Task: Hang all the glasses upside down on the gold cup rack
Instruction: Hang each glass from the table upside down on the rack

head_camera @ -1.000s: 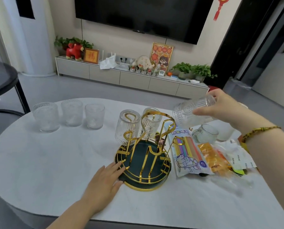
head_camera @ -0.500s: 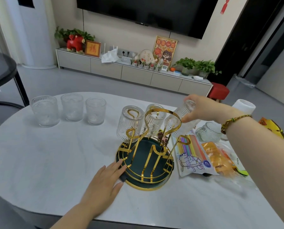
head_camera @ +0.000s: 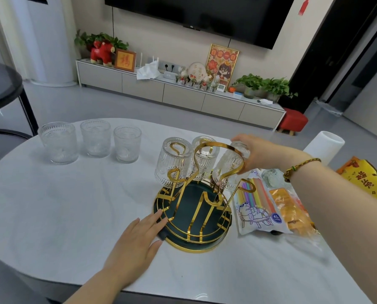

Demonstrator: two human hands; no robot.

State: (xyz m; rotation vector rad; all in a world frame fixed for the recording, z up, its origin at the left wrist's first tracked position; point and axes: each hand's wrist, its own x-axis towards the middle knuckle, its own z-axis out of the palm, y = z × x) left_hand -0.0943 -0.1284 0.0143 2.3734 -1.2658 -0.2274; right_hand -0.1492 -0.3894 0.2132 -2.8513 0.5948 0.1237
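The gold cup rack (head_camera: 196,216) with a dark green round base stands mid-table. Two ribbed glasses hang upside down on it: one at the left (head_camera: 172,165), one behind the handle (head_camera: 205,161). My right hand (head_camera: 257,150) grips the base of a third ribbed glass (head_camera: 229,167), upside down and tilted over a right-hand hook. My left hand (head_camera: 137,242) lies flat on the table, fingers touching the rack's base rim. Three clear glasses stand upright at the far left: (head_camera: 59,142), (head_camera: 95,138), (head_camera: 127,143).
Snack packets (head_camera: 257,207) and an orange bag (head_camera: 293,209) lie right of the rack, with a small glass cup (head_camera: 271,176) behind them. A white cylinder (head_camera: 323,145) and a yellow package (head_camera: 367,178) sit at the far right. The table's near edge runs along the bottom.
My right hand has carried the glass from high on the right down and left, turning it upside down onto the rack's right hook. My left hand has stayed at the base.
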